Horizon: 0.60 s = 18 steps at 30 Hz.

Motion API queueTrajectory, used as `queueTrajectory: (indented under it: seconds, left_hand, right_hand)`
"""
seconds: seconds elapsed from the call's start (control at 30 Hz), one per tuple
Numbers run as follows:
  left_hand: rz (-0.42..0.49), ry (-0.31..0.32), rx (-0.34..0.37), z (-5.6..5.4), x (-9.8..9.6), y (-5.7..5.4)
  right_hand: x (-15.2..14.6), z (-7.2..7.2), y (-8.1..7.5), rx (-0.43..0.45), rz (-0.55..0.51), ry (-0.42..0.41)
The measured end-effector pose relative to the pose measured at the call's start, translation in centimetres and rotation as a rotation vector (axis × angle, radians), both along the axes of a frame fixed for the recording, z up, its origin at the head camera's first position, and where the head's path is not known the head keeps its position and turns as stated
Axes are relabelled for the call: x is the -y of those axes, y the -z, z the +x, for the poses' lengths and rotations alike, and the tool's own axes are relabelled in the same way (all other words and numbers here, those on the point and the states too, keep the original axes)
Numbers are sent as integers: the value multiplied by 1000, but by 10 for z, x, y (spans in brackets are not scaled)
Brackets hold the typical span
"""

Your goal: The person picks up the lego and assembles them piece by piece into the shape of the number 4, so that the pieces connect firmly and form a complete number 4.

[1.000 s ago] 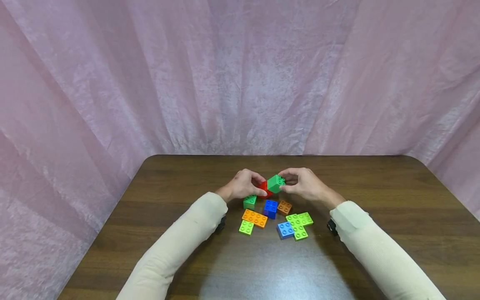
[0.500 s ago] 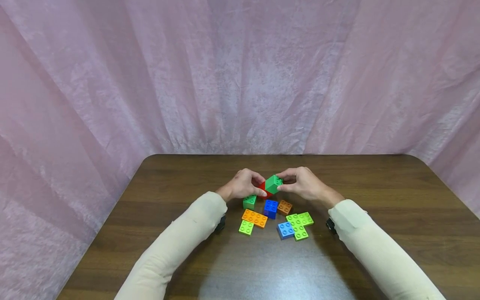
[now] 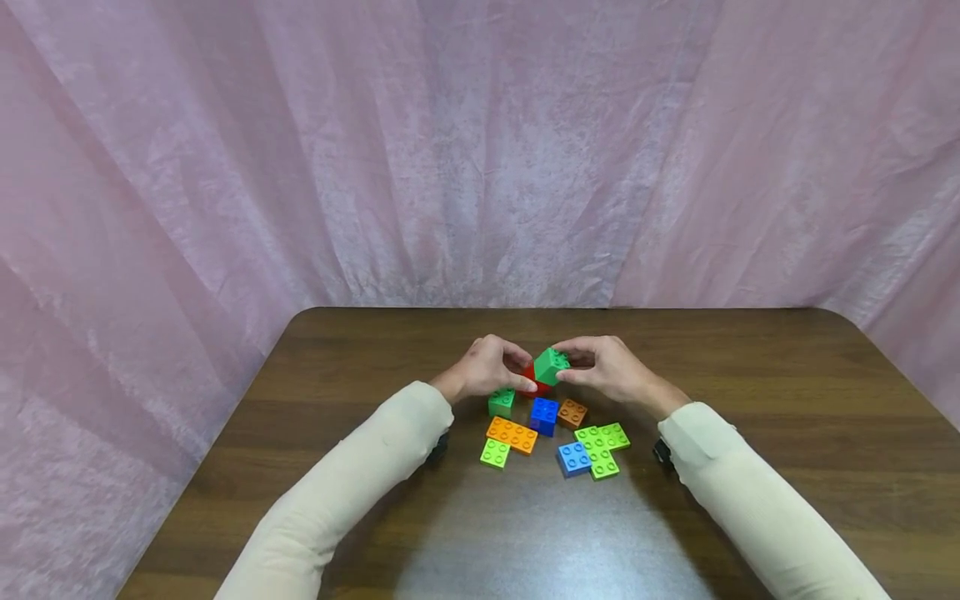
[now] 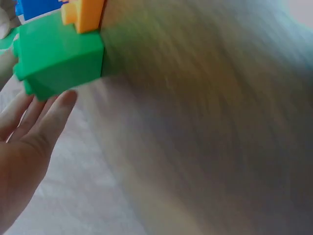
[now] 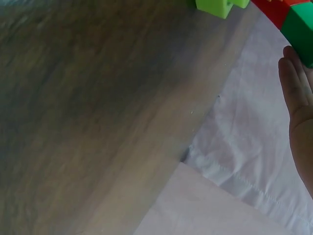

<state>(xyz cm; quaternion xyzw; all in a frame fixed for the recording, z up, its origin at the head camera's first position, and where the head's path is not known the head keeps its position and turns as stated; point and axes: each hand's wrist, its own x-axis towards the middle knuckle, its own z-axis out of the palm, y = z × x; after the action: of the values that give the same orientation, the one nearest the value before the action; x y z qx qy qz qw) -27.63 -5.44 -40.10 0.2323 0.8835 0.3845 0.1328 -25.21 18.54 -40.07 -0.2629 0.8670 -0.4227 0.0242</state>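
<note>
At the head view's lower centre, the left hand (image 3: 486, 367) pinches a red brick (image 3: 542, 388), the right hand (image 3: 611, 368) pinches a tilted green brick (image 3: 550, 367) just beside it; a blue brick (image 3: 543, 416) lies below

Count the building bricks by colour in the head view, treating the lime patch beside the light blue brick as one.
Green bricks: 2
Lime bricks: 2, patch counted as one
Red brick: 1, partly hidden
Orange brick: 1
Dark blue brick: 1
Light blue brick: 1
Brown brick: 1
Total: 9
</note>
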Motion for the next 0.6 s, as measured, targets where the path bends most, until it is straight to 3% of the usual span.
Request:
queueTrajectory:
  seconds: [0.23,0.4,0.6]
  left_hand:
    - [73,45,-60,13,30,-11]
    - [115,102,-45,28,45,-12]
    - [118,184,-18,43,50,-9]
  right_hand:
    - [-4,-1,-1,-65,1,-3]
    - [-3,0,-3,-51,1,-24]
    - [-1,1,-5,-12,38,0]
